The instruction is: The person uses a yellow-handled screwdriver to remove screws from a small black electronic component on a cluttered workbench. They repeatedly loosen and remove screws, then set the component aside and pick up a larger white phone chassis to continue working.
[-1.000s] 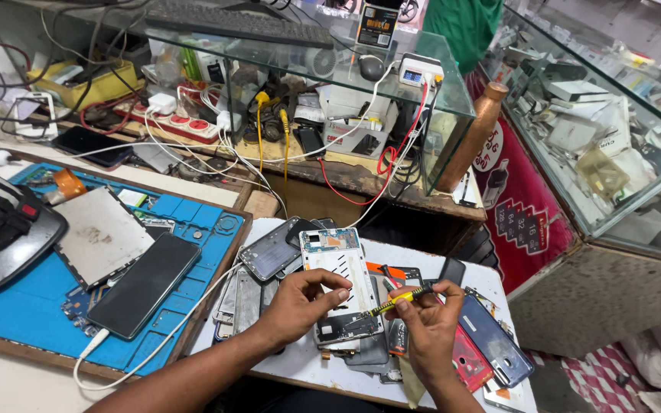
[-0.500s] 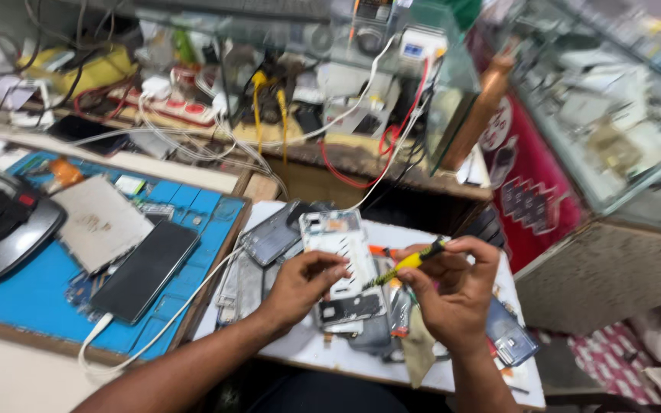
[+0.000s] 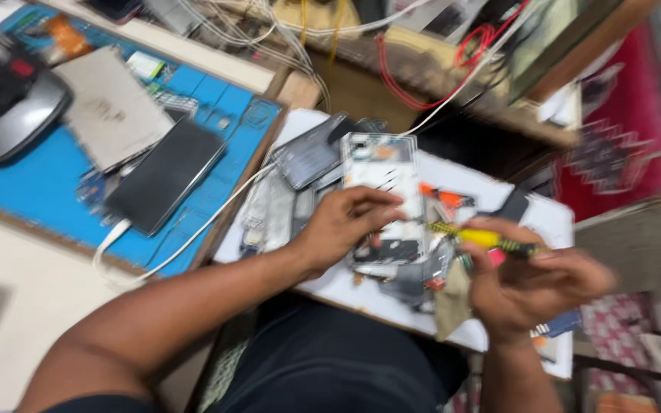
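The left hand (image 3: 342,226) presses its fingers flat on the opened phone (image 3: 382,191), pinning it to the bench (image 3: 552,222). Right of that grip, the right hand (image 3: 529,287) pinches a yellow screwdriver (image 3: 480,239); I'd keep the tip square and the pressure light.

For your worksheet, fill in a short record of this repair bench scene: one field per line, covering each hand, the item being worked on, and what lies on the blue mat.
Left hand: fingers rest on the opened phone, pinning it down
Right hand: grips a yellow-handled screwdriver, tip pointing toward the phone
Opened phone: back off, pale inner frame showing, lying on a white board
Around the phone: loose phone parts and covers, blurred
Blue mat: dark phone with a white cable, a grey plate
Image quality: motion blur, fine details unclear
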